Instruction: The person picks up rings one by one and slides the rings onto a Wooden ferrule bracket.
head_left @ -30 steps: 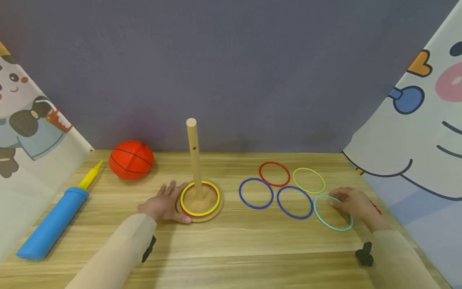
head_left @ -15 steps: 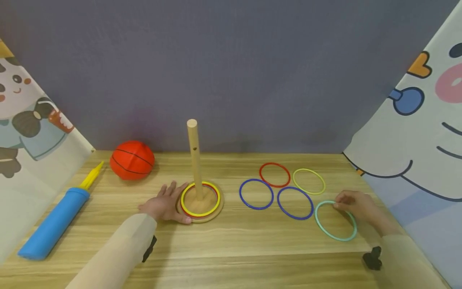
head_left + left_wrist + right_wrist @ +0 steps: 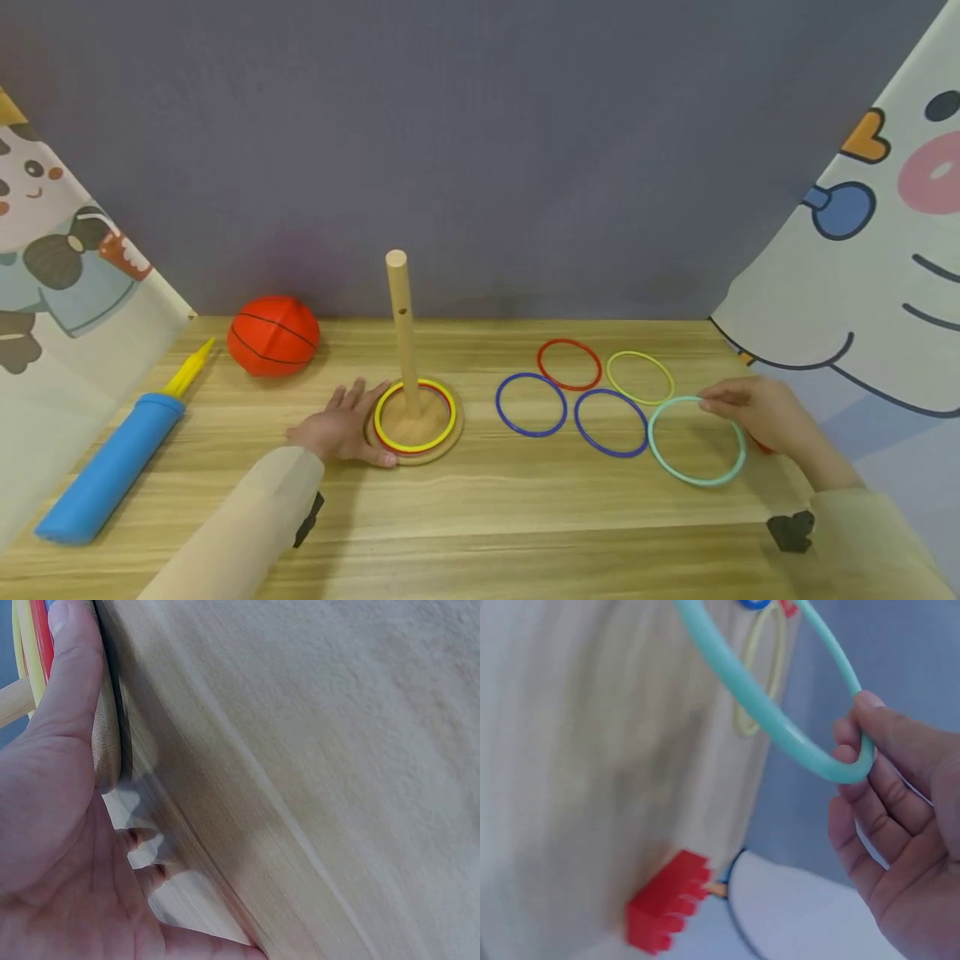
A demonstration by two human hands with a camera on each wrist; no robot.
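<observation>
I pinch the turquoise ring [image 3: 780, 729] in my right hand [image 3: 763, 414] above the table [image 3: 495, 500], just right of the blue rings [image 3: 618, 456], while my left hand [image 3: 337, 429] rests spread against the wooden base [image 3: 431, 422].

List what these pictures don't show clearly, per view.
Head: most of the red block, behind the right hand.
Left wrist: tip of the wooden post, cut by left edge; part of the base, behind left hand.
Right wrist: upper part of turquoise ring, cut by top edge.
</observation>
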